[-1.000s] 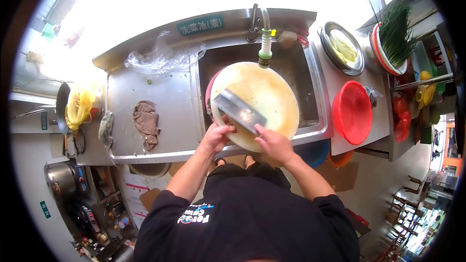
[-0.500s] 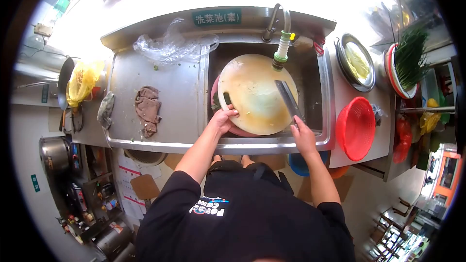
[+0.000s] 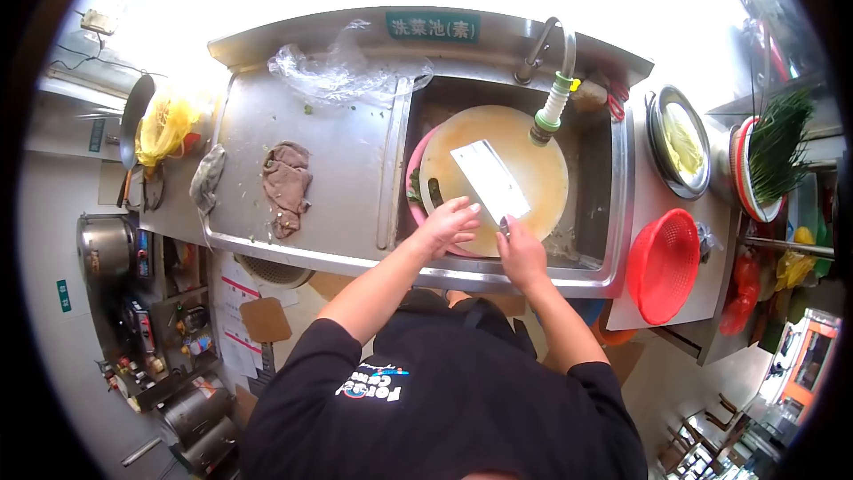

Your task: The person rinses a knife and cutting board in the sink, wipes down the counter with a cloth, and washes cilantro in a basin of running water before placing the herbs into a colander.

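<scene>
My right hand (image 3: pixel 522 253) is closed round the handle of a cleaver (image 3: pixel 490 180), whose broad blade lies nearly flat over the cutting board and shines white. The round cutting board (image 3: pixel 546 169) rests on a pink basin (image 3: pixel 415 160) in the sink, with a slot-shaped handle hole near its left edge. Over the board's near left rim is my left hand (image 3: pixel 449 227), fingers apart and holding nothing. Above the board's far right part hangs the faucet's green-and-white nozzle (image 3: pixel 553 108). Some green leaves show in the basin beside the board.
On the steel drainboard left of the sink (image 3: pixel 613 213) lie a brown cloth (image 3: pixel 286 187) and a clear plastic bag (image 3: pixel 342 76). A red basket (image 3: pixel 664 267), a metal bowl with leafy vegetable (image 3: pixel 680 142) and green chives (image 3: pixel 782 147) stand on the right.
My left hand has let go of the board's edge and opened. The cleaver has turned from edge-up to flat and moved left over the board. The camera view has shifted slightly.
</scene>
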The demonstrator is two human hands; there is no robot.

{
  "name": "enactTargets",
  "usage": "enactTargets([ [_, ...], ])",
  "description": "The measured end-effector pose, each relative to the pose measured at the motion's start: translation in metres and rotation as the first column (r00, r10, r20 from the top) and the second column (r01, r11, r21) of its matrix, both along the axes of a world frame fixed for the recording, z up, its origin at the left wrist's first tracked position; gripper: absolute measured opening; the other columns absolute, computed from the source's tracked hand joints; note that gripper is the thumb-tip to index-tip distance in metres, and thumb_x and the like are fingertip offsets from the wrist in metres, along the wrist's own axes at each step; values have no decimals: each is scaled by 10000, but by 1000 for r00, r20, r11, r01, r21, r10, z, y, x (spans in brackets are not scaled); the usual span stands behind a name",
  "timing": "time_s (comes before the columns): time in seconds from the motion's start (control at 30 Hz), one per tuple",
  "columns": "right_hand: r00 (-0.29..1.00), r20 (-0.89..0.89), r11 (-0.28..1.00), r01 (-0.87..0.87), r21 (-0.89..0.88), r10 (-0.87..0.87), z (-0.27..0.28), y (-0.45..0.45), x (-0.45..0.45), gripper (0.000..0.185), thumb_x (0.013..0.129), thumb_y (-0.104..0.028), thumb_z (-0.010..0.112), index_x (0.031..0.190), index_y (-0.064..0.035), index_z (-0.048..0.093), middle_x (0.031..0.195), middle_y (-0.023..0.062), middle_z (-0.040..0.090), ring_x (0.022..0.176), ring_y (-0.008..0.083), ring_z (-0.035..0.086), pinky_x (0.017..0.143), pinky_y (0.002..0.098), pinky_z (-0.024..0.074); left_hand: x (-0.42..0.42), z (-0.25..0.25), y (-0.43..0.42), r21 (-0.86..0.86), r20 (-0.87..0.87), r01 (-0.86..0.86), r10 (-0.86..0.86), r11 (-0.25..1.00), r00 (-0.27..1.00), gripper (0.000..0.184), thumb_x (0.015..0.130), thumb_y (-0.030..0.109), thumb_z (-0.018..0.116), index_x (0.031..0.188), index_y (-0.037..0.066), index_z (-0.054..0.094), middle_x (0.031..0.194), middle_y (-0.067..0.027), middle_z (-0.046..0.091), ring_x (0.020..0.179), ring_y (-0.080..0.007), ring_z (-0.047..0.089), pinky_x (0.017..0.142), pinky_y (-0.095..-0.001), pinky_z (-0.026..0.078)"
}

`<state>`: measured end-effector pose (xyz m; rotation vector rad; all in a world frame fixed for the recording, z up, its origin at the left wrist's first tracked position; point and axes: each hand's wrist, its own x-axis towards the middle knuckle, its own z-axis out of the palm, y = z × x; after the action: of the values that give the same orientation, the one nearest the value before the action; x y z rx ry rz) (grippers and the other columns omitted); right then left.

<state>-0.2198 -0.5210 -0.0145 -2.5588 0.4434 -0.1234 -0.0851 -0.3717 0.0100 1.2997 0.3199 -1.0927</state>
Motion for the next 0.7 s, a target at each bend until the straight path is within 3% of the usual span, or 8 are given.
enactTargets([
  [0.03, 998, 50, 999, -41, 2, 41, 1, 4, 4, 364, 914, -234, 613, 1226, -51, 575, 1009, 161, 658, 892, 357, 642, 750, 450, 524, 0, -10, -10, -5, -1, -8, 8, 1000, 1000, 403, 946, 176, 605, 1267, -51, 518, 1156, -141, 628, 1057, -260, 630, 906, -393, 520],
  [0.1, 986, 29, 985, -167, 39, 166, 10, -4, 9, 319, 917, -219, 605, 1189, -53, 591, 1002, 163, 655, 892, 362, 638, 752, 451, 520, 4, -44, -22, -334, -52, -217, 212, 917, 976, 348, 930, 88, 569, 1244, -59, 529, 1158, -143, 624, 1072, -266, 626, 933, -428, 521],
  [0.17, 951, -190, 970, -236, 64, 244, 37, -32, 21, 179, 911, -149, 588, 1059, -56, 625, 995, 173, 646, 916, 369, 623, 766, 460, 503, 10, -51, -24, -241, -30, -209, 208, 948, 978, 277, 912, 31, 542, 1180, -35, 566, 1114, -124, 642, 1006, -253, 656, 888, -434, 551],
  [0.23, 997, 58, 998, -41, -47, 44, 12, -100, 47, 142, 881, -66, 570, 1012, -46, 619, 987, 181, 639, 935, 371, 609, 782, 472, 490, 16, -43, -20, -164, -25, -172, 171, 971, 985, 236, 908, 34, 545, 1134, -23, 583, 1054, -108, 655, 936, -241, 670, 827, -419, 564],
  [0.3, 926, 367, 980, -16, -199, 90, 9, -172, 106, 282, 816, 26, 535, 1086, -9, 609, 1066, 191, 642, 1000, 369, 608, 875, 439, 502, 15, -38, -14, -58, -12, -110, 110, 992, 994, 207, 916, 54, 540, 1108, -1, 593, 1013, -94, 665, 886, -222, 677, 773, -397, 567],
  [0.47, 924, 245, 901, -182, -394, 294, 47, -232, 251, 460, 827, -47, 563, 1286, -76, 545, 1335, 157, 548, 1186, 375, 525, 1017, 419, 441, 11, -17, 0, -51, -3, -139, 139, 989, 990, 207, 942, 99, 530, 1128, 30, 589, 1043, -86, 663, 921, -215, 674, 807, -402, 564],
  [0.5, 868, 328, 874, -210, -438, 373, 16, -253, 284, 466, 771, 53, 508, 1221, -34, 589, 1285, 171, 589, 1169, 389, 566, 1006, 408, 461, 9, -18, 4, -51, -48, -167, 164, 985, 985, 228, 956, 114, 527, 1165, 30, 568, 1089, -87, 652, 969, -226, 664, 849, -418, 548],
  [0.7, 964, -249, 710, -242, -661, 97, 41, -222, 299, 251, 798, -44, 553, 1015, -89, 672, 1009, 108, 649, 1009, 303, 604, 901, 378, 495, 9, -32, 9, -116, -143, -259, 242, 959, 960, 281, 991, 184, 502, 1236, 46, 513, 1167, -97, 637, 1041, -236, 651, 899, -416, 533],
])
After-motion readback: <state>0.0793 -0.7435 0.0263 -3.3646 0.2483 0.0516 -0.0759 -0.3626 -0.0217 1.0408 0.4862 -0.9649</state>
